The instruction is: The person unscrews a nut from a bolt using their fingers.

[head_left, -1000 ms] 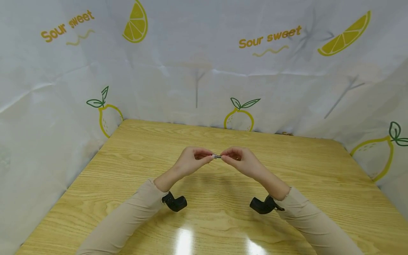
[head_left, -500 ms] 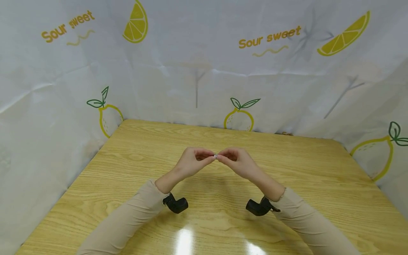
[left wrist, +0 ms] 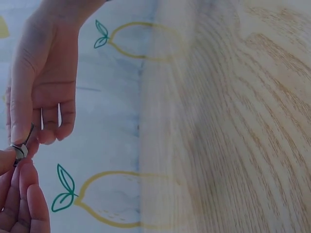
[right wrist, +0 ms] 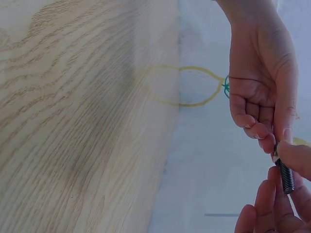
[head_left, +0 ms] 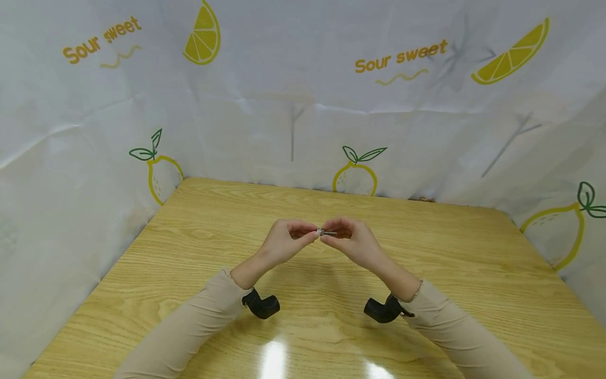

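A small metal bolt [head_left: 329, 233] with a dark threaded shank [right wrist: 286, 178] is held in the air between the two hands. Its thicker end, with a shiny ring or nut [left wrist: 20, 151], points toward the left hand [head_left: 280, 243]. That hand pinches this end between thumb and fingertips. The right hand [head_left: 354, 241] has its thumb and fingertips on either side of the bolt near the ring, and the shank runs back toward the right palm. Fingertips partly cover the thick end, so I cannot tell whether the ring is a separate nut.
Below the hands lies a wood-grain table [head_left: 213, 221]. A white cloth [head_left: 255, 131] printed with lemons hangs behind it and along the sides. Black wrist mounts [head_left: 262, 305] jut out under both forearms.
The right hand has moved left along the bolt, from the shank's far end to the ring. More shank shows now between its thumb and fingers. The left hand has hardly moved.
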`<state>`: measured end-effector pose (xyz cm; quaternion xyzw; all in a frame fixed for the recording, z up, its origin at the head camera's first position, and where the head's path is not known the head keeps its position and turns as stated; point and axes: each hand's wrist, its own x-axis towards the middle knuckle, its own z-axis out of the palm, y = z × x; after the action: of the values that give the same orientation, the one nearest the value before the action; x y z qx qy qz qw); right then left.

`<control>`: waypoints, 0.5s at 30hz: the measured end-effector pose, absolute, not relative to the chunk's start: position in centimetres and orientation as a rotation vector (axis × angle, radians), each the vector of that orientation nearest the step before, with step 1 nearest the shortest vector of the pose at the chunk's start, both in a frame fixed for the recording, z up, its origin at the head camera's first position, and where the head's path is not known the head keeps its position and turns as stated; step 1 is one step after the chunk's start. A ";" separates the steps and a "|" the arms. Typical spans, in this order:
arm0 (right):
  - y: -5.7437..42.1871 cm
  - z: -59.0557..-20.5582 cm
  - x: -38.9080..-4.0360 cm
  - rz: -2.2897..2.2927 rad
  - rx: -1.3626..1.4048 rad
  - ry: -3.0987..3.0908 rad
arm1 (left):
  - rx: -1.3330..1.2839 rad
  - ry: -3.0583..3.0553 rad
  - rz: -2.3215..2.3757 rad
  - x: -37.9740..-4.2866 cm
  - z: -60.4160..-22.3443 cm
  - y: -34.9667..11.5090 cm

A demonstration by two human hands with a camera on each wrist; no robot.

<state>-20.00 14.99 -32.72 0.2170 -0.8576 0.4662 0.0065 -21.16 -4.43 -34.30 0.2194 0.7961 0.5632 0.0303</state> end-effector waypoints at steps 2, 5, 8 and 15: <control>14.9 -32.7 -20.0 1.484 0.685 -2.678 | 0.684 2.455 1.747 -21.2 -34.3 -4.4; 14.9 -32.7 -20.1 1.473 0.695 -2.696 | 0.700 2.447 1.761 -21.1 -34.3 -4.5; 14.8 -32.7 -20.1 1.458 0.686 -2.718 | 0.708 2.436 1.768 -21.1 -34.3 -4.5; 14.8 -32.8 -20.2 1.450 0.625 -2.741 | 0.690 2.450 1.757 -21.2 -34.4 -4.5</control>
<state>-20.23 14.80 -32.79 0.1976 -0.8665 0.4582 -0.0109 -21.17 -4.51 -34.43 0.2231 0.7919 0.5679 0.0245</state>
